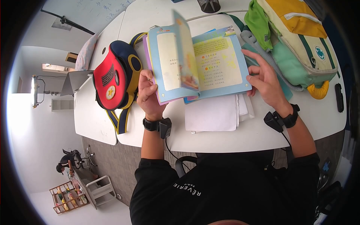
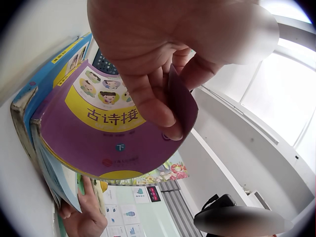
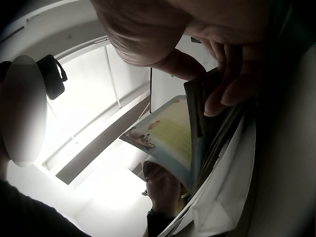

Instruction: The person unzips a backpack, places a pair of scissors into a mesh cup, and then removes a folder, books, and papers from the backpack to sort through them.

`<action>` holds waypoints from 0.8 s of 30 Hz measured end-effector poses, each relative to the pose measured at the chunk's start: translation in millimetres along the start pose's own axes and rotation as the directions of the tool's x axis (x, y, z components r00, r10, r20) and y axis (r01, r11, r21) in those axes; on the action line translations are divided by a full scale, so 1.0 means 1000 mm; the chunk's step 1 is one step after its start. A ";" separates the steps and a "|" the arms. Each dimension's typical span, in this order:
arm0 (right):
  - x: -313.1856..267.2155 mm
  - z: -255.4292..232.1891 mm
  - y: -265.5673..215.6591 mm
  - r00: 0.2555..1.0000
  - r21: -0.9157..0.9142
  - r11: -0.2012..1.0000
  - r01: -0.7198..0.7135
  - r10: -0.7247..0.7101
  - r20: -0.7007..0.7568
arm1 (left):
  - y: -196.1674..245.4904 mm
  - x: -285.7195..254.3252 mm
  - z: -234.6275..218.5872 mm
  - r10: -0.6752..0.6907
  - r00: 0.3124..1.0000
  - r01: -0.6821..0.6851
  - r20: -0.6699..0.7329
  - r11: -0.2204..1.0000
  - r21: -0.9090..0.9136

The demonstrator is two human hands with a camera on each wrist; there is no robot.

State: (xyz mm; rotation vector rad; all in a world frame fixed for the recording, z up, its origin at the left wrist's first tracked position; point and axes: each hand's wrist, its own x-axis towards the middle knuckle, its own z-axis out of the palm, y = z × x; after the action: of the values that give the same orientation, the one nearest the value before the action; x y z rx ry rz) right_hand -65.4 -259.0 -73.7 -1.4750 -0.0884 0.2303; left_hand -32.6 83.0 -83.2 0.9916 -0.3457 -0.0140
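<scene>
An open picture book [image 1: 221,80] with light blue page borders is held over the table, one leaf [image 1: 183,52] standing up between its two sides. My left hand [image 1: 150,95] pinches the book's left edge, thumb on the page side. The left wrist view shows the purple front cover [image 2: 94,143] bending under those fingers. At the opposite edge my right hand [image 1: 268,82] grips the book between thumb and fingers, its index finger stretched along the border. White papers [image 1: 212,118] lie under the book. In the left wrist view a blue book [image 2: 47,74] stands behind the purple cover.
A red and navy backpack [image 1: 108,80] lies left of the book. To the right is a green, cream and yellow backpack [image 1: 300,48], with a black pen-like object [image 1: 339,97] beside it. A black mesh holder [image 1: 209,5] stands at the table's [image 1: 168,137] far side.
</scene>
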 end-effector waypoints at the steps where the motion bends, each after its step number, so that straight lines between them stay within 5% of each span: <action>1: 0.000 0.000 0.000 1.000 -0.004 1.000 0.000 0.000 0.001 | 0.000 0.000 0.000 0.000 1.000 0.000 0.000 1.000 0.000; 24: 0.001 -0.001 0.001 1.000 0.004 1.000 0.020 -0.020 0.004 | -0.002 0.001 -0.006 0.010 0.996 -0.003 0.083 0.996 -0.090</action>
State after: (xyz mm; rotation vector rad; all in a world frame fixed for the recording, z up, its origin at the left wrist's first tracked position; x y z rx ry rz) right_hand -64.9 -259.4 -75.2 -1.4688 -0.1060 0.2172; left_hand -29.6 86.4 -87.5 0.9023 -0.4214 -0.0647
